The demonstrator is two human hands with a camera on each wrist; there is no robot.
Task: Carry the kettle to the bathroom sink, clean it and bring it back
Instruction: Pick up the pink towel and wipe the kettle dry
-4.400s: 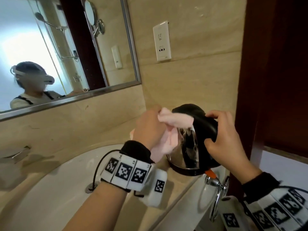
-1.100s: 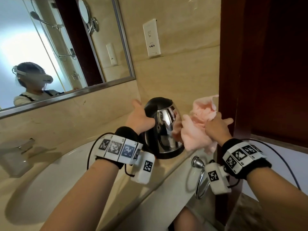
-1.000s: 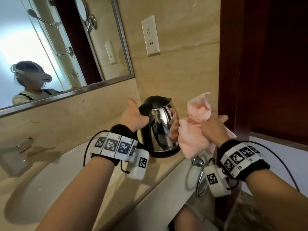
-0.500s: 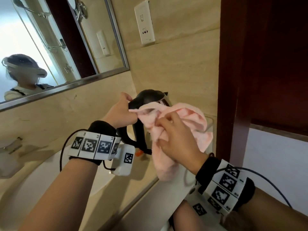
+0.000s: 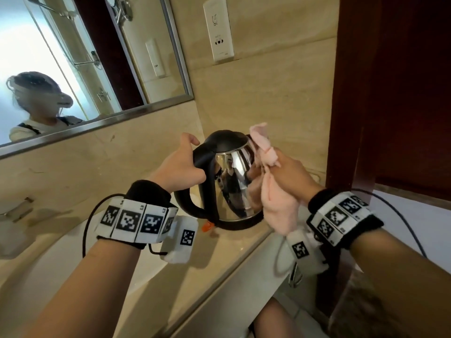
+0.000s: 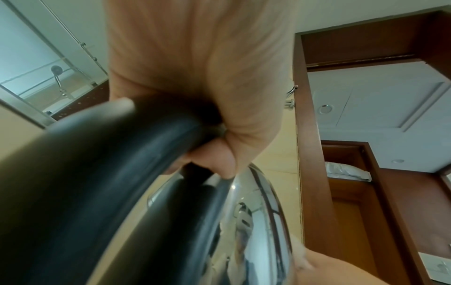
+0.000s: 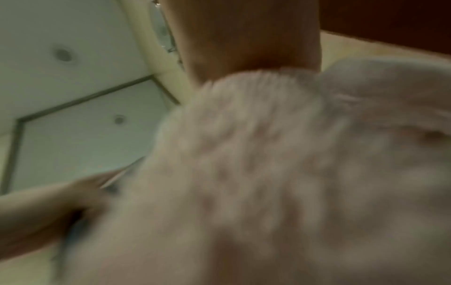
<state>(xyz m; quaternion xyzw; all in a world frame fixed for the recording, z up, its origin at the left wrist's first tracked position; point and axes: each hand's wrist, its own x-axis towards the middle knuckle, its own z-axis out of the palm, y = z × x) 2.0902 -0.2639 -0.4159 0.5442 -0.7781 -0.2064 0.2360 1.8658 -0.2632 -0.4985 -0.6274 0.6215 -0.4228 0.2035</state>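
1. The kettle (image 5: 234,189), a polished steel electric one with a black lid and black handle (image 5: 195,191), is standing upright on the beige stone countertop (image 5: 219,259), in the corner by the wall and just beside the basin.
2. We are wrapping our left hand (image 5: 179,170) around the top of that handle; the left wrist view is showing our fingers (image 6: 214,162) curling under the black bar and pinching it against the palm, right next to the shiny body (image 6: 258,231).
3. We are gripping a pink cloth (image 5: 271,191) in our right hand (image 5: 290,176), fingers curled round its bunched middle, and pressing it against the right flank of the kettle. One end of the cloth is sticking up past the lid, the other is hanging down toward the counter edge.
4. The right wrist view is giving us only blurred fluffy cloth (image 7: 280,173) filling most of the picture, so we are not reading finger detail from there.
5. An orange switch tab (image 5: 207,226) is poking out at the foot of the handle, near the black base.
6. Farther out, the white sink (image 5: 48,269) is lying to our left, a framed mirror (image 5: 73,69) is hanging above it, a white wall socket (image 5: 219,28) is sitting above the kettle, and a dark wooden door frame (image 5: 349,93) is rising on the right.
7. Both our wrists are wearing black bands with white marker tags (image 5: 136,220).
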